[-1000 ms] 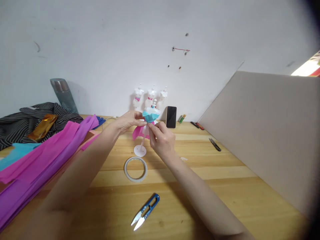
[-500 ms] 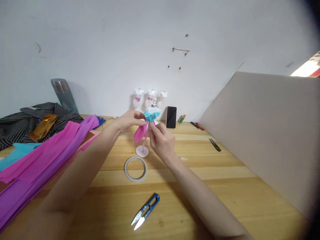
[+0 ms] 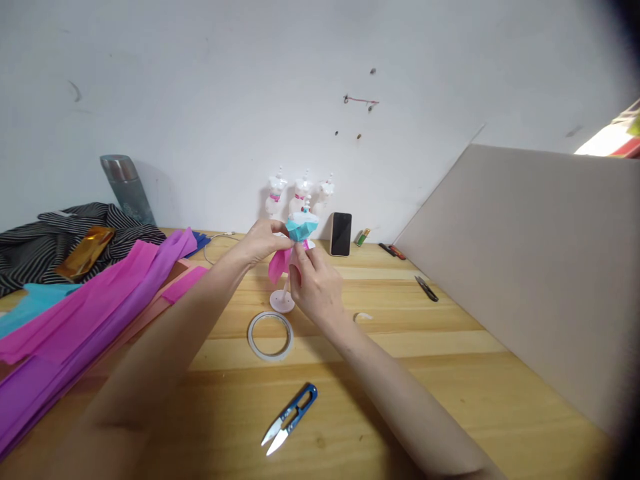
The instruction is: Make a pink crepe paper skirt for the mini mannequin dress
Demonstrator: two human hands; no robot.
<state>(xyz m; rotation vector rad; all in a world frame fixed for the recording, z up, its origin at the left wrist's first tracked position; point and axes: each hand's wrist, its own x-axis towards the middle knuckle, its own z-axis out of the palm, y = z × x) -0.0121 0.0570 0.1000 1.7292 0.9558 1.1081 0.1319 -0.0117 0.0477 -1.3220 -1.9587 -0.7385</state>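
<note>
A small white dress form on a round-based stand stands between my hands. Blue crepe paper wraps its chest, and pink crepe paper hangs at its waist. My left hand is closed at the left of the waist, thumb and fingers pinching the pink paper. From the right, my right hand presses its bent fingers against the paper at the front of the waist. A roll of double-sided tape lies just in front of the stand. Thread snips rest nearer to me.
Three more white dress forms stand along the wall beside a phone. Folded crepe paper strips, striped cloth and a flask occupy the left. A dark cutter lies right, near a pale partition.
My right hand has shifted slightly left across the front of the waist, covering more of the pink paper. My left hand keeps its pinch. The whole view has moved a little.
</note>
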